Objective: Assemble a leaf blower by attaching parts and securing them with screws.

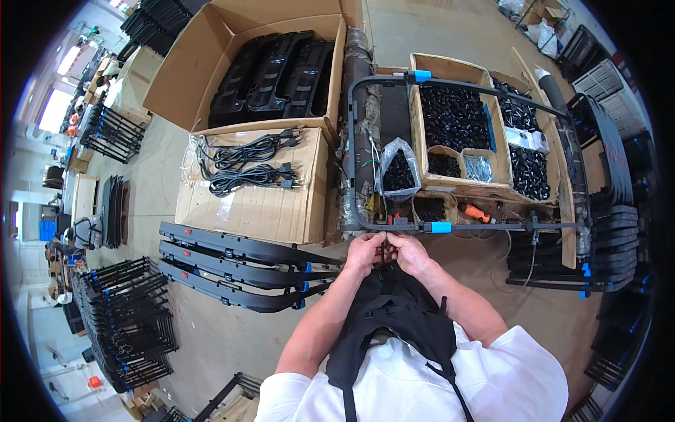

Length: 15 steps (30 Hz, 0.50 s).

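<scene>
The person's left hand [365, 251] and right hand [409, 252] meet, touching, just before the near bar of a tubular frame [394, 226] that rings a divided box of small parts [457, 119] and a bag of parts [399, 169] to that box's left. Left of the frame a closed carton [246, 207] bears coiled cables [246, 163], and behind it an open carton [190, 70] holds long panels [278, 70]. Three curved bars [239, 264] lie on the floor left of the hands, with stacked racks [119, 316] farther left

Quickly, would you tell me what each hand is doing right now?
Left hand: closed, fingers pinching something small; what it is cannot be told.
Right hand: closed against the left.
</scene>
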Each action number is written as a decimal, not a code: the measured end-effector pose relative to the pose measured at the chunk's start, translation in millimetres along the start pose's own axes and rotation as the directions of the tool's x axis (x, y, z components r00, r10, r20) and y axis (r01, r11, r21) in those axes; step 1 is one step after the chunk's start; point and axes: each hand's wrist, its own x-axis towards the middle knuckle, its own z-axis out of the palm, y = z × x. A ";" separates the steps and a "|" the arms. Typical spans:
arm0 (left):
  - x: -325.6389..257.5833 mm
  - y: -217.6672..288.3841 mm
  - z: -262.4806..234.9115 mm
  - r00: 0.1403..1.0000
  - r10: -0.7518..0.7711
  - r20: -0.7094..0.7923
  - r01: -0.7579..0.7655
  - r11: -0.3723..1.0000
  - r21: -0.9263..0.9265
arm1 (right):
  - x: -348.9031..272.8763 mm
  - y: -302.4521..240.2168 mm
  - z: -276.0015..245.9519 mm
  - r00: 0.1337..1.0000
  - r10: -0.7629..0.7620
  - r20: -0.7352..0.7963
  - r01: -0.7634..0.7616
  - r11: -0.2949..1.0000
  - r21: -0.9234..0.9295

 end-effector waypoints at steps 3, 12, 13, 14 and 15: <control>2.3 1.9 -4.4 0.999 -0.018 0.042 0.017 1.000 0.025 | -0.4 -1.2 -1.1 0.999 0.042 0.028 -0.042 0.999 0.016; -9.1 -12.4 -6.3 0.990 0.140 0.029 -0.141 0.912 0.386 | -40.2 -50.0 16.3 0.920 -0.318 0.228 0.285 0.146 -0.947; -4.9 -24.8 -15.2 0.966 0.259 0.012 -0.241 0.880 0.409 | -54.7 -67.2 40.6 0.915 -0.318 0.250 0.255 -0.025 -0.967; -7.7 -28.1 -14.3 0.964 0.266 0.012 -0.249 0.885 0.395 | -62.8 -81.4 50.7 0.914 -0.314 0.255 0.255 -0.042 -0.966; -12.6 -29.3 -14.4 0.949 0.313 0.025 -0.293 0.855 0.428 | -68.7 -92.7 58.0 0.878 -0.308 0.368 0.348 -0.119 -0.930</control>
